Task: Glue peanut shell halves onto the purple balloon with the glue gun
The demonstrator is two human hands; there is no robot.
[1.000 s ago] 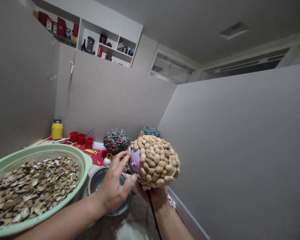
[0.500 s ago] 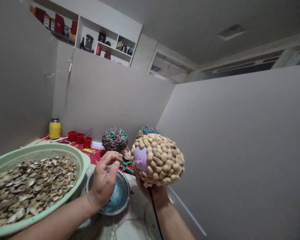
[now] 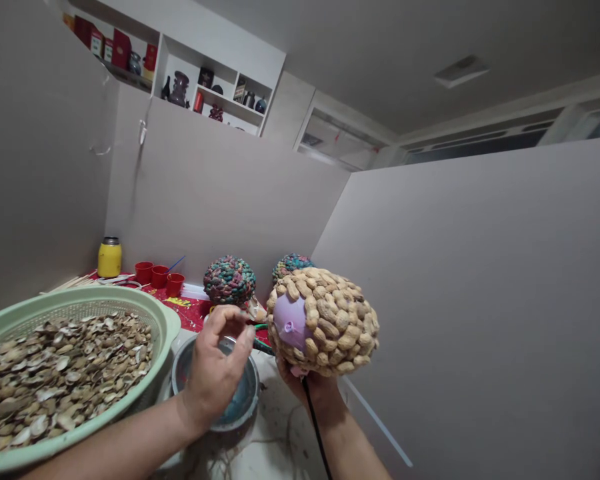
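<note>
My right hand (image 3: pixel 316 390) supports a balloon covered in peanuts (image 3: pixel 337 323) from below. A bare lilac patch with the balloon's knot (image 3: pixel 289 327) faces left. Under it, by the right palm, shows part of a small pink object with a black cord (image 3: pixel 314 417) running down; what it is stays hidden. My left hand (image 3: pixel 215 373) hovers over a metal bowl (image 3: pixel 250 400) with bluish contents, thumb and curled fingers apart, nothing visible between them. It is left of the balloon, not touching it.
A green basket (image 3: pixel 167 320) of shell halves stands at the left. Behind are two multicoloured shell-covered balls (image 3: pixel 229 280), red cups (image 3: pixel 160 276) and a yellow jar (image 3: pixel 110 259). Green-handled pliers (image 3: pixel 263 343) lie behind the bowl. Grey panels (image 3: pixel 220 187) enclose the table.
The peanut-covered balloon has shifted slightly right and tilted, showing more of the lilac patch. My left hand has moved a little right, its thumb and fingers spread wider.
</note>
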